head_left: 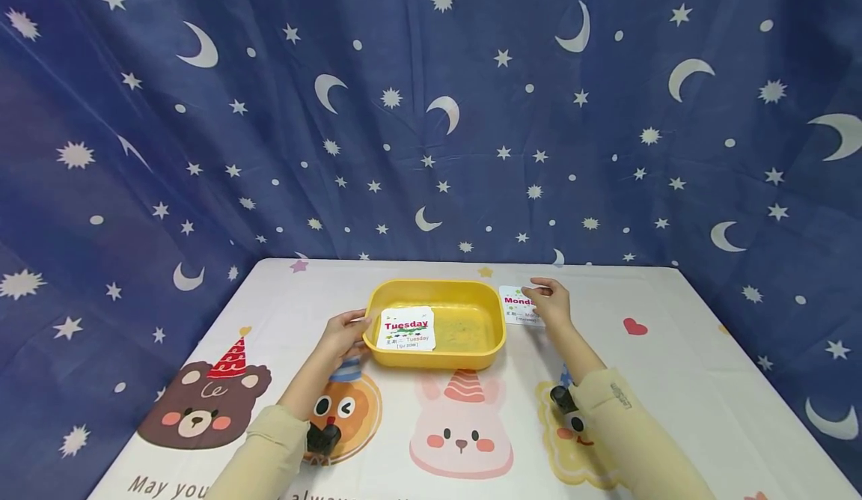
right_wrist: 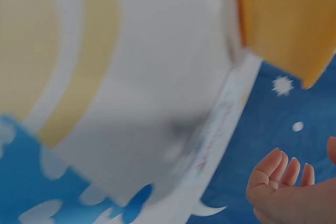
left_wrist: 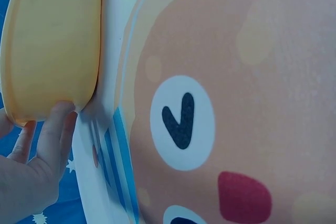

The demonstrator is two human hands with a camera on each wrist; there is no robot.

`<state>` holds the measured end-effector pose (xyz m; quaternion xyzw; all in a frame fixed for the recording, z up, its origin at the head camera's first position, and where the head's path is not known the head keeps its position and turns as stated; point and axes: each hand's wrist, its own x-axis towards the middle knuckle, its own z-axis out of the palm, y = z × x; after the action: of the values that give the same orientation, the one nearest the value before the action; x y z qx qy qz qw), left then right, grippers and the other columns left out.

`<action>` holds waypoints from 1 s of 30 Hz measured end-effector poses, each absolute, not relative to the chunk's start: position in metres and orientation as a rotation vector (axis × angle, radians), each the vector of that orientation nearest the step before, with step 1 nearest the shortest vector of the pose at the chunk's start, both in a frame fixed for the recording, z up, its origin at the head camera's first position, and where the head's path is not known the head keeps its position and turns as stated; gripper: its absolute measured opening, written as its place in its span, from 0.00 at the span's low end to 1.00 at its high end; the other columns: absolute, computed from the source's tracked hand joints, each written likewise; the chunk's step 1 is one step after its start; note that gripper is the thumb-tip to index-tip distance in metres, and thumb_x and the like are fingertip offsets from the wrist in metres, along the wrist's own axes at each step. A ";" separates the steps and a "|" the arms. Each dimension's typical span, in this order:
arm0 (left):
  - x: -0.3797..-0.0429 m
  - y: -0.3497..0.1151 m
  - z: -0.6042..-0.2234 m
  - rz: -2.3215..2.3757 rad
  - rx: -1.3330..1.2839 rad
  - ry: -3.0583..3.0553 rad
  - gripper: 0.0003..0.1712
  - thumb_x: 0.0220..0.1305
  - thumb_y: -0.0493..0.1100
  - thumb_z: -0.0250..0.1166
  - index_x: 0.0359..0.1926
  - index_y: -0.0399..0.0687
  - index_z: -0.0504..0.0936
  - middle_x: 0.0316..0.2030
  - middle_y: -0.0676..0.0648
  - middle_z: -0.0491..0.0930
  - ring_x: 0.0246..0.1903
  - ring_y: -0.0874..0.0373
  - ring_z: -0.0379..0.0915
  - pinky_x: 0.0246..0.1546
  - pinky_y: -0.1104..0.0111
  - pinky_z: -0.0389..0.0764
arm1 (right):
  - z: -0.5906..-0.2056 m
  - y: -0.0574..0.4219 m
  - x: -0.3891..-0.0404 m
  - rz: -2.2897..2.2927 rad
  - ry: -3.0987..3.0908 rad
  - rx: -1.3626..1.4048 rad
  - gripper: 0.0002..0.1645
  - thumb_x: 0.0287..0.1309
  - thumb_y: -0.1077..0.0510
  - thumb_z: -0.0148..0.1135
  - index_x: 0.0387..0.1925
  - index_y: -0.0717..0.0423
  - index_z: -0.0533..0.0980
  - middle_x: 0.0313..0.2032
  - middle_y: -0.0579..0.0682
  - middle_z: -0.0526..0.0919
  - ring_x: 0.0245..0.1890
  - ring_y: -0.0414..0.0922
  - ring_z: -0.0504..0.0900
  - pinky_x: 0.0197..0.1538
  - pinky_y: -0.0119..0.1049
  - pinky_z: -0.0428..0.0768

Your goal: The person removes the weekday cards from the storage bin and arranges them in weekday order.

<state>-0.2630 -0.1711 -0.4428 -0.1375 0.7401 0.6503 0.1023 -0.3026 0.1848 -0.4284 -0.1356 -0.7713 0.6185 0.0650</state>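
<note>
A yellow plastic tray (head_left: pixel 431 361) stands on the table, and a white card reading "Tuesday" (head_left: pixel 406 328) lies in its left half. My left hand (head_left: pixel 343 335) grips the tray's left end. In the left wrist view, that hand's fingers (left_wrist: pixel 52 129) bear on the tray's end wall (left_wrist: pixel 52 77). My right hand (head_left: pixel 554 304) hovers over a "Monday" card (head_left: pixel 517 307) beside the tray's right end, covering part of it. Seen from the right wrist, the right hand (right_wrist: pixel 286 187) has loosely bent fingers with the thumb apart and nothing between them.
A white tablecloth (head_left: pixel 646 380) printed with cartoon animals covers the table. Behind it hangs a dark blue curtain (head_left: pixel 471 208) with moons and stars. Dark wrist cameras (head_left: pixel 323 438) sit by both sleeves.
</note>
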 end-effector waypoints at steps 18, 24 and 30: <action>-0.264 -0.172 -0.445 1.920 -0.422 2.189 0.26 0.70 0.40 0.53 0.66 0.38 0.64 0.56 0.31 0.70 0.34 0.58 0.80 0.37 0.67 0.86 | -0.383 0.137 -0.278 2.394 -2.380 -0.247 0.23 0.65 0.60 0.54 0.60 0.63 0.67 0.37 0.44 0.79 0.40 0.43 0.82 0.41 0.31 0.85; -0.266 -0.171 -0.448 1.928 -0.426 2.185 0.25 0.70 0.40 0.53 0.65 0.37 0.64 0.55 0.31 0.71 0.33 0.59 0.79 0.37 0.67 0.86 | -0.388 0.118 -0.280 2.491 -2.519 -0.161 0.26 0.66 0.60 0.51 0.63 0.66 0.64 0.48 0.56 0.81 0.45 0.46 0.84 0.50 0.41 0.83; -0.264 -0.173 -0.446 1.939 -0.413 2.187 0.26 0.70 0.39 0.53 0.66 0.36 0.64 0.56 0.30 0.70 0.34 0.58 0.80 0.37 0.66 0.86 | -0.401 0.097 -0.284 2.439 -2.630 -0.153 0.25 0.67 0.60 0.50 0.62 0.68 0.64 0.56 0.63 0.76 0.47 0.51 0.82 0.59 0.50 0.77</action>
<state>-0.2637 -0.1729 -0.4464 -0.1394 0.7376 0.6539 0.0949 -0.2838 0.0975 -0.4008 -0.0414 -0.7142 0.6624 -0.2224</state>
